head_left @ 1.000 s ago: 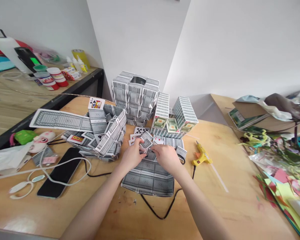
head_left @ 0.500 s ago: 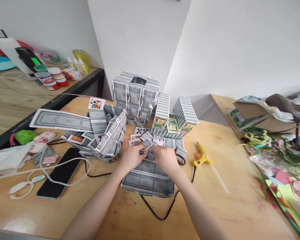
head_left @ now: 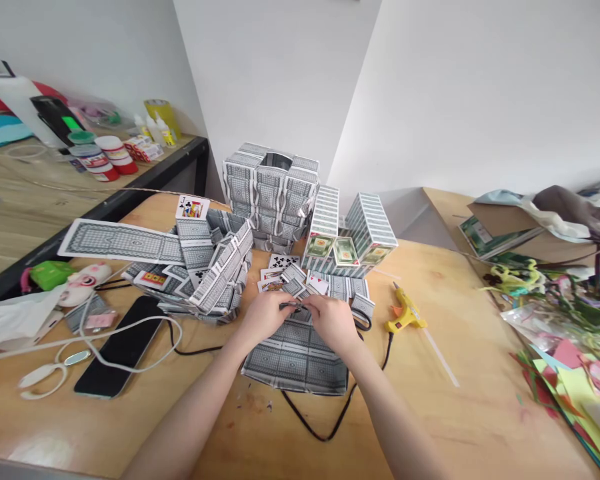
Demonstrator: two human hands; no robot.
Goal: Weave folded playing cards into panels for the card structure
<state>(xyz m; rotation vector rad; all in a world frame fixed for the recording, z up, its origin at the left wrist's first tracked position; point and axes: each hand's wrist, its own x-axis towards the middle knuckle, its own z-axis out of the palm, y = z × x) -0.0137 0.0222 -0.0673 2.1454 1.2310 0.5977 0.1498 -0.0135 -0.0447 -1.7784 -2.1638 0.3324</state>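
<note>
My left hand [head_left: 269, 316] and my right hand [head_left: 331, 321] meet at the middle of the table, fingertips pinched on a small grey patterned card piece [head_left: 297, 306] between them. The fingers partly hide it. Under and in front of my hands lies a flat panel of joined grey cards [head_left: 297, 363]. Loose playing cards [head_left: 284, 261] are spread just beyond my fingers. A folded card structure [head_left: 215, 267] is left of my hands, and a taller card structure [head_left: 273, 193] stands behind them. Card boxes [head_left: 325, 213] stand behind to the right.
A yellow glue gun [head_left: 405, 312] with a black cable lies right. On the left are a phone [head_left: 117, 350], a white cable and scissors [head_left: 45, 377]. Paint jars [head_left: 97, 162] sit on the left desk. Craft scraps [head_left: 565, 380] and a cardboard box [head_left: 535, 243] are at the far right.
My fingertips have shifted slightly, and the small card piece between them is tilted differently. The surrounding things stay in place.
</note>
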